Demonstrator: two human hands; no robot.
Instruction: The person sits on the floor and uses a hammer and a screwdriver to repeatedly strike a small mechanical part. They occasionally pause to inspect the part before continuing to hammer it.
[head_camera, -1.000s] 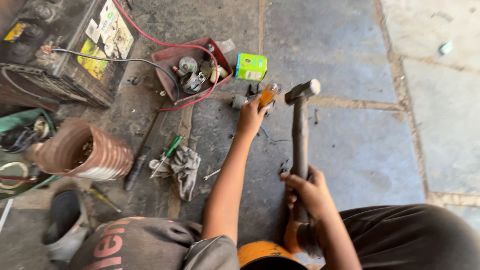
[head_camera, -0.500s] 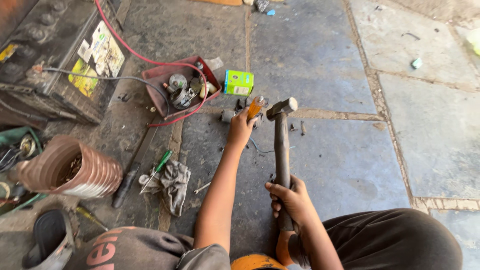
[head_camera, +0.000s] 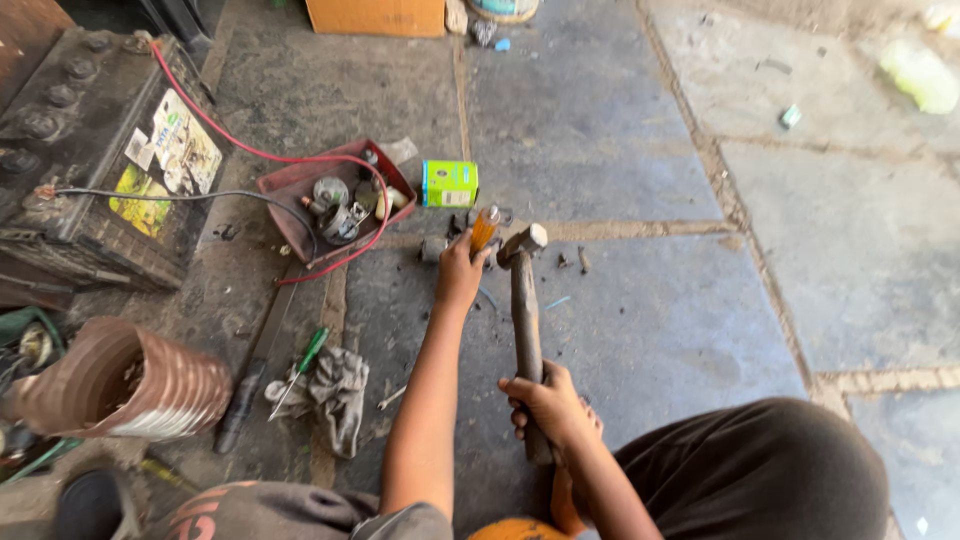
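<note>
The right hand (head_camera: 548, 402) is wrapped tight around the wooden handle of a hammer (head_camera: 524, 300), whose metal head is poised beside an orange-handled screwdriver (head_camera: 483, 230) gripped upright in the closed left hand (head_camera: 461, 270). Just beyond, a green box (head_camera: 450, 184) and a red tray (head_camera: 300, 190) of parts are seen on the stone floor (head_camera: 640, 320).

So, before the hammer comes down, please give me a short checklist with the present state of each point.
1. Right hand grips the hammer handle: ok, fingers wrapped around its lower end.
2. Left hand steadies the orange-handled tool: ok, held upright.
3. Hammer head lined up with the tool's top: ok, it sits just beside it.
4. Left fingers away from the strike point: not ok, they are close under the hammer head.
5. What the tool's tip rests on: cannot tell, hidden by the hand.
6. Red cable away from the strike: ok, it lies left, around the tray.
</note>
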